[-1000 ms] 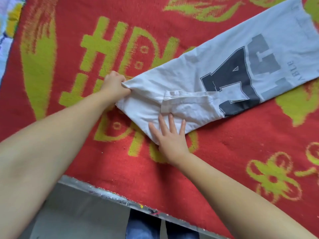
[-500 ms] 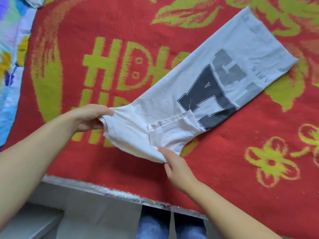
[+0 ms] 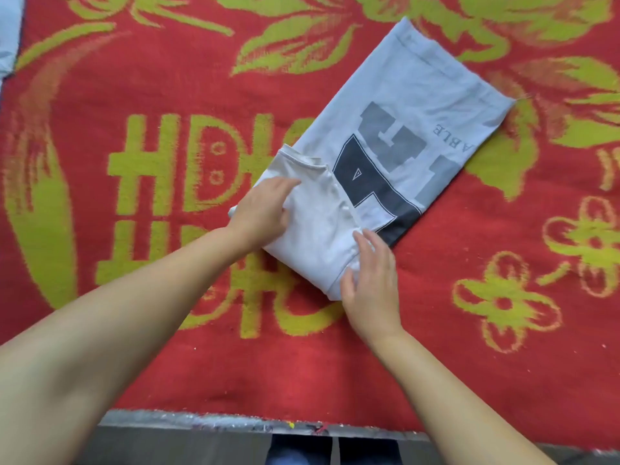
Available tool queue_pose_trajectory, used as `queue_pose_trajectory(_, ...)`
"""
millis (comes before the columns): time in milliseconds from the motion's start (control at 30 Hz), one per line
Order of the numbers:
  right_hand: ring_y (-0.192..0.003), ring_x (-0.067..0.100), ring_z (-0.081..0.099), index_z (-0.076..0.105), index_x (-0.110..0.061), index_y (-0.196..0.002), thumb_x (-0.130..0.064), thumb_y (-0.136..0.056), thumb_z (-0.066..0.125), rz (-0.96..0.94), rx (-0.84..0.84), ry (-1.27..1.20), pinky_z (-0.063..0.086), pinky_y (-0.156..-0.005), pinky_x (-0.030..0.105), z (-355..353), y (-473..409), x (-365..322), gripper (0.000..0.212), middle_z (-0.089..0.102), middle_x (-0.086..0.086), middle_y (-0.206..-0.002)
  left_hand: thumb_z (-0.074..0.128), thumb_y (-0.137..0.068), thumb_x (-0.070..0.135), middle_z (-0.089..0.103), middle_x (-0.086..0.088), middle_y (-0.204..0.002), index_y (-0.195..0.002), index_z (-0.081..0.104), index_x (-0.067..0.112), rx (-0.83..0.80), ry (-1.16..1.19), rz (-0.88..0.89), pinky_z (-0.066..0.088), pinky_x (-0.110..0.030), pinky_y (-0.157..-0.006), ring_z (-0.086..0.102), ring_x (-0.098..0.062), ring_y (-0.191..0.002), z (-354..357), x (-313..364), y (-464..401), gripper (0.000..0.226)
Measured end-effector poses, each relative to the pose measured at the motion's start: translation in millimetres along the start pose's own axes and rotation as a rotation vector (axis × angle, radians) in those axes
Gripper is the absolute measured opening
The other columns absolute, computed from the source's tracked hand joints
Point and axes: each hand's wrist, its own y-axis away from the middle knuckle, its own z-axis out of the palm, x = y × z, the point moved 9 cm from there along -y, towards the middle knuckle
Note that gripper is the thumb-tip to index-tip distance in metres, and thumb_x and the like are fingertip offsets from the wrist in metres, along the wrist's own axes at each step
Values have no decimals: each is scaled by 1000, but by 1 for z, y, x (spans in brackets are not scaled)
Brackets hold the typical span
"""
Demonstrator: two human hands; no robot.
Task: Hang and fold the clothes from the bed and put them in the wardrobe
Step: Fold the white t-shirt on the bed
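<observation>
Head view: white T-shirt [image 3: 402,129] lay on red blanket [image 3: 436,347] over the bed, near end folded over. Left hand [image 3: 261,213] pressed the fold, fingers straight. Right hand [image 3: 372,283] rested at its corner, fingers relaxed.

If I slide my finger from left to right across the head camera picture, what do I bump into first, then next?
Big yellow-green letters on the red blanket → left hand resting on the folded end → right hand at the fold's edge → white T-shirt with dark print → yellow-green flowers.
</observation>
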Motion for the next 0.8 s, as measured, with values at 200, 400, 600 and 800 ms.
queue_pose_trajectory(200,-142,45,-16,-6,-26,-153,-25,-92,51,-148,-550,541,-9,-109,64,99,18,-8,84,-17,20,-157,48,-84,16,-40,-5,-144,-138,-35,27,-497,-725,272,-6,-49,-116,-17,-25,-146,67,-47,49,99)
queue_pose_trajectory(400,-143,49,-2,3,-30,-153,-17,-97,38,-96,-538,598,1,-111,64,97,-11,6,67,-7,18,-159,26,-91,7,-7,-8,-161,-153,-2,22,-388,-704,246,0,-42,-118,-2,-23,-148,41,-53,23,69)
queue_pose_trajectory(600,-143,45,7,3,-32,-152,-6,-94,33,-247,-832,654,11,-112,61,61,29,24,70,6,14,-158,32,-94,5,19,-23,-155,-150,17,3,-595,-663,442,18,-35,-117,24,-30,-144,51,-3,81,58)
queue_pose_trajectory(800,-146,39,1,6,-36,-152,-1,-89,35,-353,-1160,691,10,-114,57,26,127,76,77,6,8,-159,35,-92,2,52,-16,-133,-128,51,2,-775,-283,534,45,-39,-94,55,-29,-117,98,66,193,40)
